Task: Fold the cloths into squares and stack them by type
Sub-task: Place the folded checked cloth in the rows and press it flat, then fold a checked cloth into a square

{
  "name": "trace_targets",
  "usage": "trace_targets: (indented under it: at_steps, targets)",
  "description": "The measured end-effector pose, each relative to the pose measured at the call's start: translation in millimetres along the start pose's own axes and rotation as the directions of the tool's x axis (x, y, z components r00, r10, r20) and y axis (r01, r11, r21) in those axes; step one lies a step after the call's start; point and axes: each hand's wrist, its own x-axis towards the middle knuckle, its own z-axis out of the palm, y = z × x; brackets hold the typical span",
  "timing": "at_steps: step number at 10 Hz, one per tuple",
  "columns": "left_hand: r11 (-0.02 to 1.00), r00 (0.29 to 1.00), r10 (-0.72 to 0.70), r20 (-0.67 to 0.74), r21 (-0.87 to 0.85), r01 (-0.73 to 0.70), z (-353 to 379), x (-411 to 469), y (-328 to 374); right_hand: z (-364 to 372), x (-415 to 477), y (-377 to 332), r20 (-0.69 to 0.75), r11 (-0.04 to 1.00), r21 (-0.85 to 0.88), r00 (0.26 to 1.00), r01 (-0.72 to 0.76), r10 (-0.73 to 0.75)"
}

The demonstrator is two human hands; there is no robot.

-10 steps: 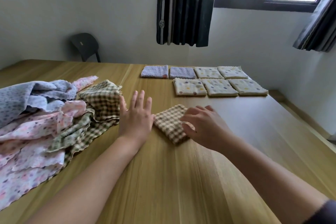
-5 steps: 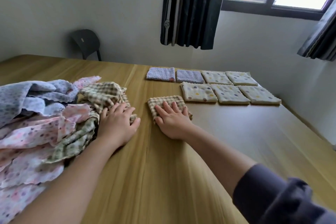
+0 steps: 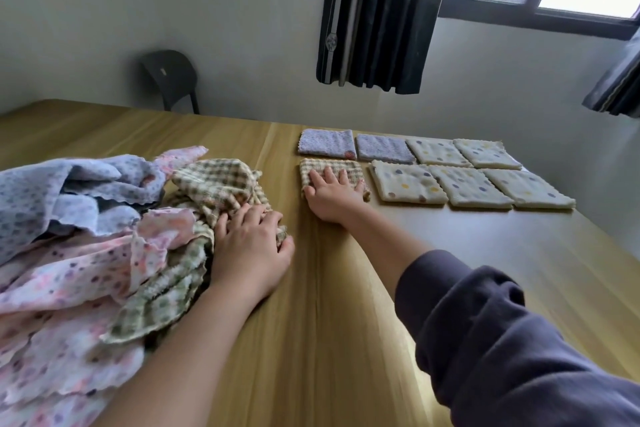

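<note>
Right hand (image 3: 333, 197) presses checked cloth (image 3: 312, 169), squares (image 3: 408, 184) beside

A folded brown-checked square (image 3: 353, 166) lay flat near two lilac squares (image 3: 327, 142), just beside five cream dotted squares (image 3: 408, 184); unfolded cloths (image 3: 69, 253) lay heaped left.

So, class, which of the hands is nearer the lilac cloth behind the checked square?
Right. The right hand presses the checked square just before the lilac cloth; the left hand grips the pile, farther off.
</note>
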Motion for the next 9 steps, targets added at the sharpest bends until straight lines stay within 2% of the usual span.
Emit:
trace_targets:
  at_steps: [4,5,6,7,8,9]
  targets:
    - [1.000,1.000,0.014,-0.006,-0.013,-0.014,3.0,1.5,-1.4,4.2,10.3,-1.4,-0.060,0.999,0.048,0.998,0.011,-0.008]
    - [0.998,0.999,0.024,-0.035,-0.060,-0.026,-1.4,-2.4,0.8,4.9,-1.7,-2.0,-0.202,0.980,0.160,0.976,0.116,-0.083]
    - [0.983,0.984,0.007,-0.178,-0.180,-0.040,-4.9,-7.6,0.5,-4.0,-17.4,-12.8,-0.315,0.900,0.301,0.924,0.314,-0.217]
    - [0.919,0.908,-0.189,-0.374,-0.394,0.029,-15.0,-13.8,-7.5,-14.4,-33.2,-36.7,-0.314,0.816,0.427,0.911,0.388,-0.268]
    - [0.923,0.882,-0.284,-0.376,-0.358,0.144,-23.3,-20.9,-20.1,-13.6,-44.4,-64.0,-0.203,0.762,0.555,0.943,0.333,-0.264]
    - [0.944,0.896,-0.238,-0.375,-0.305,0.123,-24.0,-24.3,-29.3,-1.5,-50.9,-86.7,-0.164,0.752,0.589,0.955,0.296,-0.247]
